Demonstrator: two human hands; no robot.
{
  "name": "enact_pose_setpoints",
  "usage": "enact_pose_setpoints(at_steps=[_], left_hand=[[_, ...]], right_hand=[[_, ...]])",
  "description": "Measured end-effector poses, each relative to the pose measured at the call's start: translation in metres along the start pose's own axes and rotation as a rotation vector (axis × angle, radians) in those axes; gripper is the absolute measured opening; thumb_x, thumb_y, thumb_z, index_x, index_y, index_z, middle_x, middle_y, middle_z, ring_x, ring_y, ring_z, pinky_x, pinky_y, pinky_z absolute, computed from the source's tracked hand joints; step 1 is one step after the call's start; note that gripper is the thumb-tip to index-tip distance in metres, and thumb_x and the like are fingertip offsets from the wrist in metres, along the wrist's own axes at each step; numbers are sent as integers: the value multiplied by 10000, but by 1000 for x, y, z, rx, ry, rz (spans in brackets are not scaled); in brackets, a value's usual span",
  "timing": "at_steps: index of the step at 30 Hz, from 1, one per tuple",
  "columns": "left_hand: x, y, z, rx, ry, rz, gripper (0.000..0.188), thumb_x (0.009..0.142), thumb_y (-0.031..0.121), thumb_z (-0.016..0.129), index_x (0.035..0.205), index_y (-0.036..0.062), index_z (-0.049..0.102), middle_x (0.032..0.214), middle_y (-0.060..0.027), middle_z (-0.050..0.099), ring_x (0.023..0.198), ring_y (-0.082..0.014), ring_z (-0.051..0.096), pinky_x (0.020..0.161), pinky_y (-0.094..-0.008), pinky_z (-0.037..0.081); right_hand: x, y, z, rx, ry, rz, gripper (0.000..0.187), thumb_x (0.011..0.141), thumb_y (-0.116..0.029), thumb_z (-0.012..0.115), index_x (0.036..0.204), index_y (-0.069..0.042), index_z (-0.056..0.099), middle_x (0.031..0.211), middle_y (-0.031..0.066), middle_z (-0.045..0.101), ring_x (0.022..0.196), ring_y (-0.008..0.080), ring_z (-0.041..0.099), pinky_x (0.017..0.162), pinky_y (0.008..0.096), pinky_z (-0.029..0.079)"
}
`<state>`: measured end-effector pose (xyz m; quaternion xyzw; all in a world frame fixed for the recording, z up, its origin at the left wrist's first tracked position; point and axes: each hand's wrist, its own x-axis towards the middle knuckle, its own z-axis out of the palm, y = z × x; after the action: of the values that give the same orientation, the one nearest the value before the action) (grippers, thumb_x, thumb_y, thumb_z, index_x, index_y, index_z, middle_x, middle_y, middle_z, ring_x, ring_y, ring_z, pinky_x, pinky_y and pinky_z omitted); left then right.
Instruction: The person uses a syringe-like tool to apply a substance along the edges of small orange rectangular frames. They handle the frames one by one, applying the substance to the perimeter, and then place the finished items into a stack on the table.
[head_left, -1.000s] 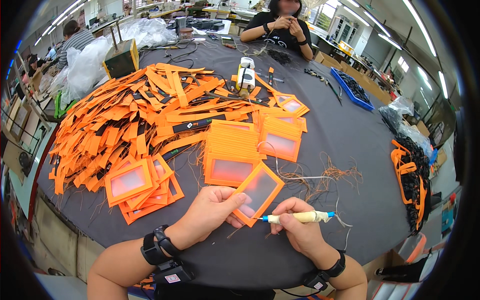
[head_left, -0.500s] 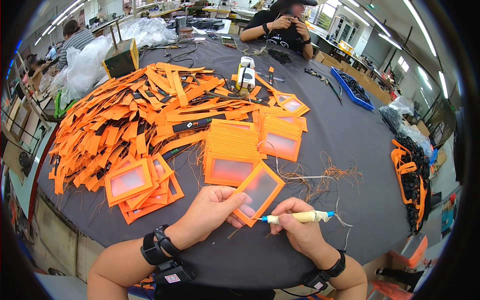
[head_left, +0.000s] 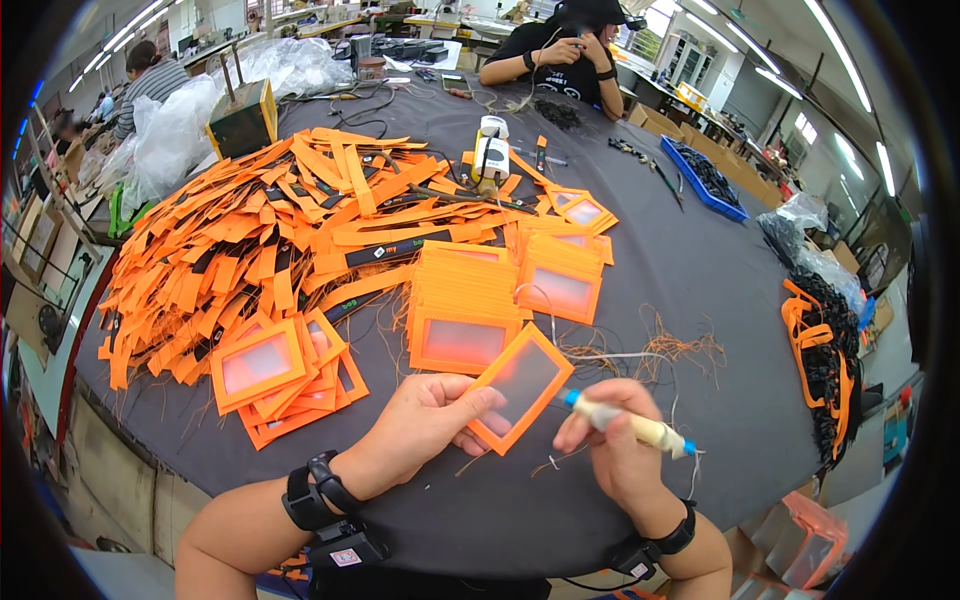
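In my left hand [head_left: 425, 420] is an orange-framed clear window pocket [head_left: 522, 380], pinched at its lower left edge and tilted on one corner. My right hand [head_left: 622, 460] grips a pen-shaped corded tool [head_left: 655, 434] with a cream-wrapped barrel and blue ends. The tool's front end points up and left, apart from the pocket's right edge; motion blurs it and its tip is hard to make out. A cut thread [head_left: 556, 462] lies by my right fingers. Just beyond the held pocket is a neat stack of similar pockets [head_left: 462, 342].
A large heap of orange and black straps [head_left: 220, 260] covers the left of the table, with loose pockets [head_left: 262, 362] before it. Thread scraps [head_left: 680, 345] and the tool's cord lie right of centre. A blue tray [head_left: 705, 178] sits far right. Across the table sits a person [head_left: 560, 70].
My right hand has drawn the tool away from the pocket's lower corner, up and to the right, with its front end now raised. My left hand and the pocket have barely moved.
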<state>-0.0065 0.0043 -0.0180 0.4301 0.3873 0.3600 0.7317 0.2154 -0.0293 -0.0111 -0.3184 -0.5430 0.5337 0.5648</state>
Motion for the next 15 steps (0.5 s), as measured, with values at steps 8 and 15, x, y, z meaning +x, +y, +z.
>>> enact_pose_setpoints(at_steps=[8,15], left_hand=[[-6,3,4,-147,-105,-78,319,945,223,567,1129,-33,609,813,-87,662,632,-100,621,562,-204,518],[-7,0,-1,424,-138,205,347,976,303,502,1148,20,606,809,-35,580,606,-63,557,549,-181,449]], right_hand=[[13,-20,-2,-1205,-257,-744,337,682,-51,751,984,-161,650,917,21,670,855,210,631,762,349,449],[3,-33,-1,-848,-113,-305,299,739,-14,735,991,-116,611,800,71,629,680,233,611,622,287,482]])
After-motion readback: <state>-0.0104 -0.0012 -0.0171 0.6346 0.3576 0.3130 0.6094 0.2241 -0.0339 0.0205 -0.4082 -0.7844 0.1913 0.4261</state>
